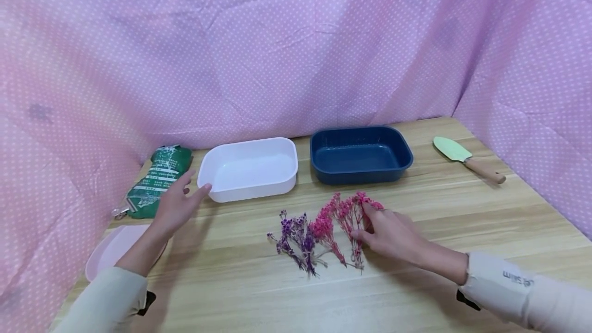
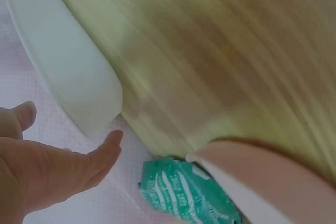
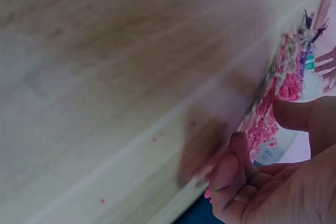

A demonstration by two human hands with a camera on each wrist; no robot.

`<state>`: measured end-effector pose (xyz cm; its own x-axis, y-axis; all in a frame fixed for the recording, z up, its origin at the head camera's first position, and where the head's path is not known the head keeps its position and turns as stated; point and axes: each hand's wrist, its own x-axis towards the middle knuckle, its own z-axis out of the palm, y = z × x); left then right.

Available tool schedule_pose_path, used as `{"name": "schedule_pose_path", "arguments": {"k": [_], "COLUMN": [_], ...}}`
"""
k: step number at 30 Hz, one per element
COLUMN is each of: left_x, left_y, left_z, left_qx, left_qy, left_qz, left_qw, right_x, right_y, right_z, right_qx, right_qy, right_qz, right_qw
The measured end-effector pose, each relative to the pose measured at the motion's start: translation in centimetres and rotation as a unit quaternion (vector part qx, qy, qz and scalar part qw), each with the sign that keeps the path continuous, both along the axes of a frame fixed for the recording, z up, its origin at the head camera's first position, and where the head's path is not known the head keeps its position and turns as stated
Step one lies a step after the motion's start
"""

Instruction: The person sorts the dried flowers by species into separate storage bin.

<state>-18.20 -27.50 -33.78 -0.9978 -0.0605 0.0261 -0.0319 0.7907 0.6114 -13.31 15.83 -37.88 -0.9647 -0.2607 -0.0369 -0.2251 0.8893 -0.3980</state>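
Two small bunches of pink dried flowers (image 1: 324, 227) lie on the table beside a purple dried bunch (image 1: 296, 238). My right hand (image 1: 393, 233) is at the rightmost pink bunch (image 3: 262, 129), thumb on its stems and curled fingers by its heads, pinching it close to the tabletop. My left hand (image 1: 178, 207) is held over the table at the left end of a white basin (image 1: 250, 191), fingers spread and holding nothing. In the left wrist view its fingertips (image 2: 113, 140) come near the basin's end.
A dark blue basin (image 1: 361, 176) stands right of the white one. A trowel (image 1: 467, 159) with a green blade and wooden handle lies at the far right. On the left are a green printed bag (image 1: 157, 181) and a pale pink dish-like thing (image 1: 106, 256). Polka-dot cloth (image 1: 277, 55) hangs behind.
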Motion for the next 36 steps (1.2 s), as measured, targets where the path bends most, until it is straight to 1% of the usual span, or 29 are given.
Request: {"name": "schedule_pose_path", "arguments": {"k": [3, 6, 8, 10, 12, 15, 18, 20, 22, 25, 26, 29, 33, 36], "left_x": [-0.3, -0.4, -0.5, -0.6, -0.7, -0.8, -1.0, -1.0, -1.2, -1.2, -1.3, -1.3, -1.4, -1.4], "left_y": [0.1, 0.3, 0.2, 0.2, 0.2, 0.3, 0.2, 0.0, -0.1, -0.3, -0.3, -0.4, -0.3, -0.2], "left_z": [-0.4, -0.6, -0.8, -1.0, -1.1, -1.2, -1.5, -1.7, -1.9, -2.2, -2.2, -2.3, -2.4, -2.5], "left_qx": [0.025, 0.039, 0.046, 0.052, 0.059, 0.075, 0.093, 0.106, 0.120, 0.145, 0.156, 0.176, 0.180, 0.181], "left_qy": [-0.015, -0.020, -0.018, -0.017, -0.011, 0.004, 0.022, 0.019, 0.008, -0.015, -0.020, -0.028, -0.029, -0.028], "left_qz": [0.002, 0.004, 0.005, 0.007, 0.008, 0.012, 0.018, 0.024, 0.028, 0.033, 0.034, 0.037, 0.038, 0.039], "left_qw": [0.9996, 0.9990, 0.9988, 0.9985, 0.9982, 0.9971, 0.9952, 0.9939, 0.9924, 0.9888, 0.9870, 0.9833, 0.9825, 0.9822], "right_x": [0.1, 0.1, 0.1, -0.1, -0.3, -0.8, -1.3, -1.6, -1.7, -1.8, -1.8, -2.0, -2.3, -2.5], "right_y": [0.0, 0.4, 0.7, 1.1, 1.5, 2.1, 2.8, 3.3, 3.7, 4.1, 4.2, 4.4, 4.3, 4.1], "right_z": [-0.3, -0.4, -0.3, -0.2, 0.1, 0.4, 0.8, 1.0, 1.4, 1.9, 2.1, 2.8, 3.7, 4.1], "right_qx": [0.006, -0.002, -0.015, -0.033, -0.048, -0.080, -0.115, -0.136, -0.159, -0.195, -0.212, -0.267, -0.337, -0.363], "right_qy": [0.003, 0.028, 0.044, 0.051, 0.041, 0.010, -0.008, -0.017, -0.034, -0.062, -0.071, -0.102, -0.149, -0.167], "right_qz": [0.006, 0.027, 0.043, 0.050, 0.041, 0.017, 0.003, -0.004, -0.018, -0.038, -0.043, -0.054, -0.068, -0.067], "right_qw": [1.0000, 0.9993, 0.9980, 0.9969, 0.9972, 0.9966, 0.9934, 0.9906, 0.9866, 0.9782, 0.9737, 0.9568, 0.9272, 0.9142]}}
